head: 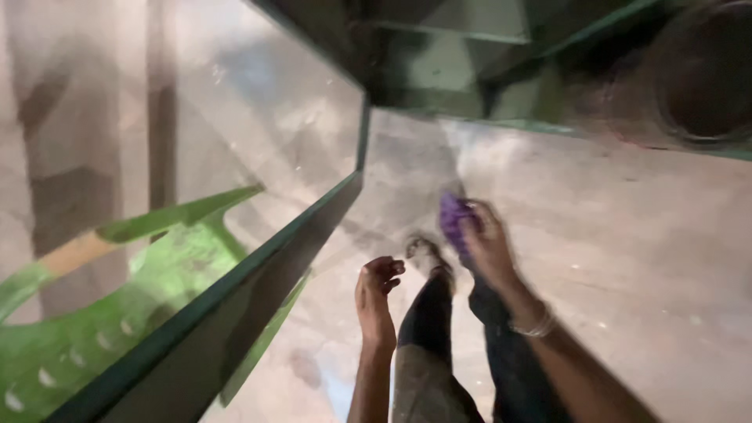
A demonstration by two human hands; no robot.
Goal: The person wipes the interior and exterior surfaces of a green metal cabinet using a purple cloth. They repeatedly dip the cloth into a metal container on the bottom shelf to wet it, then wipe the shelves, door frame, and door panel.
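Observation:
I look down into a large glass tank (pixel 356 184) with green-edged panes. My right hand (pixel 489 243), a bangle on its wrist, grips a purple cloth (pixel 452 219) pressed to the glass bottom pane. My left hand (pixel 376 294) hangs free just left of it, fingers loosely curled, holding nothing. My dark trouser leg and foot (pixel 429 266) show between the two hands, seen below the glass.
A green plastic chair (pixel 117 313) shows through the left glass wall. A dark round opening (pixel 709 74) sits at the top right beyond the far pane. The floor under the tank is dusty grey concrete (pixel 627 235).

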